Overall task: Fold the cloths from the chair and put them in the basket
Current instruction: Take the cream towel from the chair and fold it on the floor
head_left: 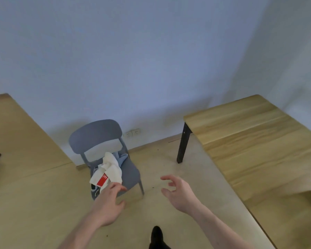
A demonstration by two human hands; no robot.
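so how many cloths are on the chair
2 that show: a white cloth with a red label heaped on the seat, and a light blue cloth behind it by the backrest. Something dark under the white one's front edge may be another.

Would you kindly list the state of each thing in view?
White cloth with red label: crumpled, unfolded, on the chair.
Light blue cloth: bunched behind it.
Grey plastic chair: upright, holding cloths.
Left hand: open, beside the white cloth.
Right hand: open, empty.
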